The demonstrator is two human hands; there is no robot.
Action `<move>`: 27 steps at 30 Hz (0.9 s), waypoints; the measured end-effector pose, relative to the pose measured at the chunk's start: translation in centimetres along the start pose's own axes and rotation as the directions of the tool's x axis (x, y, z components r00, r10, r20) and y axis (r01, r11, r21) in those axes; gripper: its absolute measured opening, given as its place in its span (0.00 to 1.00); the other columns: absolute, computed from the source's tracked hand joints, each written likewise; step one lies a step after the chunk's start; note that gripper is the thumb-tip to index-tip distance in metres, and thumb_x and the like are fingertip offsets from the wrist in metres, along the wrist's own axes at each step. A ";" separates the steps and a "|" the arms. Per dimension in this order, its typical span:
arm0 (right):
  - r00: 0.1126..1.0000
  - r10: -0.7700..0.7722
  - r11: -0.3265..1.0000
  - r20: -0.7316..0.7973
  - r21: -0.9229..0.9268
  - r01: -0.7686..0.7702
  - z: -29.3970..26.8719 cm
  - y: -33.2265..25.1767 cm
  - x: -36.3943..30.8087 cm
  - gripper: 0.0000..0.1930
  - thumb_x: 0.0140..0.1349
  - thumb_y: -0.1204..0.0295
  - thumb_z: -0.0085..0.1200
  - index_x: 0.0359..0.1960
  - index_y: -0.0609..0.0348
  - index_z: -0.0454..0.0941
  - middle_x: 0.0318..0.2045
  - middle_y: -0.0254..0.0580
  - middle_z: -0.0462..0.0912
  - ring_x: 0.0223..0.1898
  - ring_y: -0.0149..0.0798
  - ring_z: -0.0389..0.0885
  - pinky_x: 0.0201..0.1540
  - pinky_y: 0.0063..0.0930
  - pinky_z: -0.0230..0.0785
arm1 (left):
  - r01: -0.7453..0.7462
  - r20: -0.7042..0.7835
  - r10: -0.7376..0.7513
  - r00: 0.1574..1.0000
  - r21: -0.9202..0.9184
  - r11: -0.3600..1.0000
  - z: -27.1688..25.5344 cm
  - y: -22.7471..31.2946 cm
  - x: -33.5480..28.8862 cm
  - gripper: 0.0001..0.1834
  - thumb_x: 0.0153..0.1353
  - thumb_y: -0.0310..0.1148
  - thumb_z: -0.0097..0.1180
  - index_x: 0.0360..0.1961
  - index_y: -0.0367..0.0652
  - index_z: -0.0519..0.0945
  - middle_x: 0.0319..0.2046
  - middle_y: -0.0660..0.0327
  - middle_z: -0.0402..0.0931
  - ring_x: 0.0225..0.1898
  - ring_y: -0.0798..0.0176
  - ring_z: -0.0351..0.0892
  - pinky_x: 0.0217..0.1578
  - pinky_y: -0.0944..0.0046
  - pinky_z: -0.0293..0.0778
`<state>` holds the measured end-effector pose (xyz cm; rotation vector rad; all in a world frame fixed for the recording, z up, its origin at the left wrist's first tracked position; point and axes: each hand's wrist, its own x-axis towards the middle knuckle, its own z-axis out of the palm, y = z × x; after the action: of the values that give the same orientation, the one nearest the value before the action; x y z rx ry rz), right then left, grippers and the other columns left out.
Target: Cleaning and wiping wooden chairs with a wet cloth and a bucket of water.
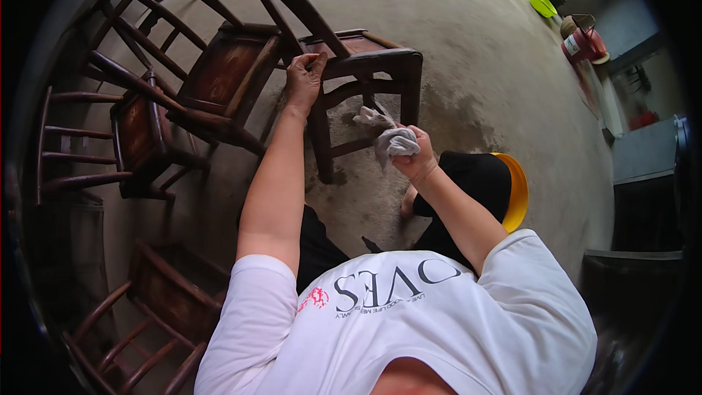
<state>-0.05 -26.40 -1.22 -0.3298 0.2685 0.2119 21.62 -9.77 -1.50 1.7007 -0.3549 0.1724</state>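
A dark brown wooden chair (371,64) stands in front of me, its seat and legs toward me and its back rising to the upper left. My left hand (304,82) reaches to the near left corner of this chair, fingers closed on the wood there. In my right hand (415,157) is a bunched greyish-white cloth (401,142), with a loose end hanging beyond the fingers near the chair's lower rails. The cloth looks apart from the wood, though a light touch is hard to rule out.
To the left stand more dark wooden chairs, one with a panelled seat (229,69), another lower (139,128), and one at the bottom left (172,281). Wet patches darken the concrete floor (468,51). A red bucket (583,44) and a lime-green basin (542,3) sit at the far right.
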 end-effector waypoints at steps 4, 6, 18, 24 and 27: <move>0.997 -0.017 0.999 0.075 0.029 0.015 1.2 0.9 0.9 0.16 0.62 0.67 0.33 0.43 0.61 0.72 0.26 0.37 0.78 0.19 0.31 0.74 0.10 0.19 0.60 | 0.094 0.171 -0.079 0.982 -0.079 0.992 -0.9 -0.8 0.3 0.25 0.52 0.54 0.59 0.37 0.40 0.80 0.40 0.56 0.74 0.45 0.59 0.73 0.48 0.64 0.66; 0.997 0.052 0.997 0.056 -0.067 -0.049 1.4 0.6 1.3 0.17 0.62 0.65 0.38 0.46 0.62 0.72 0.26 0.37 0.78 0.21 0.32 0.76 0.09 0.19 0.59 | 0.068 0.257 -0.049 0.965 -0.066 0.996 -1.0 0.0 0.3 0.26 0.52 0.55 0.58 0.38 0.41 0.80 0.41 0.56 0.73 0.46 0.60 0.72 0.48 0.63 0.66; 0.862 -0.286 0.359 0.418 -0.788 0.501 9.0 3.5 7.0 0.26 0.51 0.76 0.61 0.53 0.56 0.66 0.47 0.37 0.70 0.47 0.32 0.71 0.48 0.24 0.65 | 0.088 0.453 -0.057 0.890 -0.048 0.995 -3.1 1.6 0.9 0.29 0.57 0.58 0.49 0.44 0.43 0.78 0.47 0.56 0.69 0.51 0.60 0.67 0.53 0.64 0.62; 0.586 -0.570 -0.415 0.576 -0.817 0.400 7.3 7.8 10.9 0.20 0.51 0.75 0.59 0.46 0.58 0.69 0.42 0.50 0.70 0.45 0.50 0.72 0.44 0.33 0.68 | 0.502 0.579 -0.375 0.724 -0.070 0.862 -4.2 3.6 1.3 0.27 0.62 0.57 0.41 0.49 0.47 0.74 0.56 0.56 0.59 0.59 0.59 0.58 0.57 0.62 0.58; 0.686 -0.505 -0.413 0.524 -0.844 0.341 4.2 9.9 9.8 0.16 0.51 0.75 0.58 0.42 0.58 0.70 0.41 0.48 0.70 0.43 0.53 0.73 0.42 0.37 0.69 | 0.201 0.534 -0.190 0.824 0.037 0.979 -4.0 1.5 0.8 0.24 0.62 0.53 0.45 0.49 0.49 0.74 0.56 0.55 0.60 0.60 0.56 0.57 0.60 0.61 0.54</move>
<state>7.62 -14.22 -3.17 -2.1608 -0.0423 -0.5843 22.26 -6.18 0.80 1.7327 -0.5875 -0.4732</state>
